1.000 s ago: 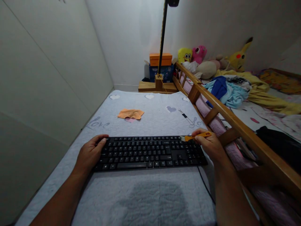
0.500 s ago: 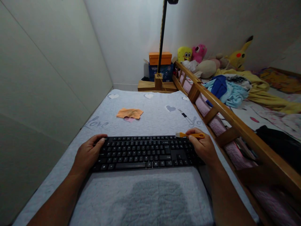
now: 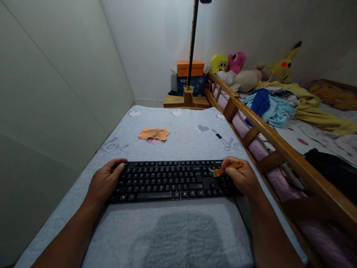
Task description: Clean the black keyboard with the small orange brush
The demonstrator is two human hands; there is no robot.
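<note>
A black keyboard [image 3: 170, 180] lies across a grey quilted mat [image 3: 178, 230] in front of me. My left hand [image 3: 104, 182] grips the keyboard's left end, thumb on the top edge and fingers curled round it. My right hand [image 3: 242, 178] is closed on a small orange-handled brush [image 3: 227, 168]. The bristle tip of the brush points left and down and rests on the keys at the right part of the keyboard.
An orange cloth [image 3: 154, 133] and a small black-handled tool [image 3: 220, 136] lie farther out on the mat. A wooden bed rail [image 3: 267, 134] runs along the right, with clothes and plush toys [image 3: 237, 67] behind it. A wall stands close on the left. A pole on a wooden base [image 3: 187, 97] stands at the far end.
My right hand has moved left and brought the brush down from the keyboard's top right edge onto the keys, tilting the tip downward. The left hand has stayed put.
</note>
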